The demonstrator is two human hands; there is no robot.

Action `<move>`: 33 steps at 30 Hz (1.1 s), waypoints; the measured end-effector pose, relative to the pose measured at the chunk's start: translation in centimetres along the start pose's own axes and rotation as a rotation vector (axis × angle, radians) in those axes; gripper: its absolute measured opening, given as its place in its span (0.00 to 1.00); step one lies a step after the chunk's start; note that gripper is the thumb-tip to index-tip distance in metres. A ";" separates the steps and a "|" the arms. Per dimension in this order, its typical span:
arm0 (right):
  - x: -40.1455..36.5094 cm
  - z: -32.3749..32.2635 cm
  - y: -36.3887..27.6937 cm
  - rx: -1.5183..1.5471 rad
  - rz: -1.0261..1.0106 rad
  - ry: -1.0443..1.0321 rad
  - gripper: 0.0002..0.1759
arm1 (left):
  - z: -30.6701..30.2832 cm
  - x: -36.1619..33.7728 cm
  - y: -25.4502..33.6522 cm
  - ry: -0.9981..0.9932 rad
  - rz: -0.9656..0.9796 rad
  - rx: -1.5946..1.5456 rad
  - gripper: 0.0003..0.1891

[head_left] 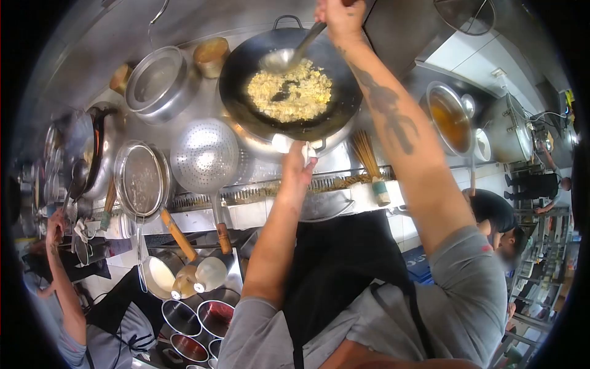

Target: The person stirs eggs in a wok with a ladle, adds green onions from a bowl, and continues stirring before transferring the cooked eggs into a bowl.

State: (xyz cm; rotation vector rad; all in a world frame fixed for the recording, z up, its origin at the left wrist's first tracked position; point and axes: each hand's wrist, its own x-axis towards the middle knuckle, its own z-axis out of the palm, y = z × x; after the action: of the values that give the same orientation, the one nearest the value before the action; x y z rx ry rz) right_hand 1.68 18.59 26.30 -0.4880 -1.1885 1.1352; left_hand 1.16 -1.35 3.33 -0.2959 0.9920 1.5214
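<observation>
A black wok point(236, 80) holds yellow and white chopped food point(295, 98), spread around a dark bare patch. My right hand point(341, 18) is wrapped round the handle of a metal ladle point(279, 60), whose bowl is over the upper left part of the food. My left hand point(298, 161) grips a white cloth point(284, 143) against the wok's near rim, beside its small loop handle. A perforated skimmer point(204, 155) lies left of the wok, and a bamboo brush point(367, 161) is to the right of my left hand.
On the left are a mesh strainer point(141, 179), a metal pot point(157, 83) and sauce containers point(215, 317). A pot of brown liquid point(450, 118) stands to the right. One co-worker point(123, 313) is at lower left; another person point(496, 215) bends at the right.
</observation>
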 end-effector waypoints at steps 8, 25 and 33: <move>0.8 0.0 2.0 0.039 -0.032 -0.018 0.15 | 0.1 0.3 0.3 0.023 -0.017 0.025 0.05; -3.0 0.4 1.0 0.079 0.071 -0.227 0.15 | 0.0 0.4 0.2 0.008 -0.029 0.035 0.04; -2.0 -1.3 -4.9 -0.090 0.163 -0.367 0.15 | -0.1 0.4 0.2 -0.021 -0.002 0.008 0.06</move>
State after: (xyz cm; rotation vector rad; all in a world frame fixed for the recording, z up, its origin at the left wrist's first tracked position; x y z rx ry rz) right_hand 5.01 15.15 28.82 -0.4628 -1.5448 1.3541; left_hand 0.85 -1.12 3.14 -0.2745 0.9804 1.5157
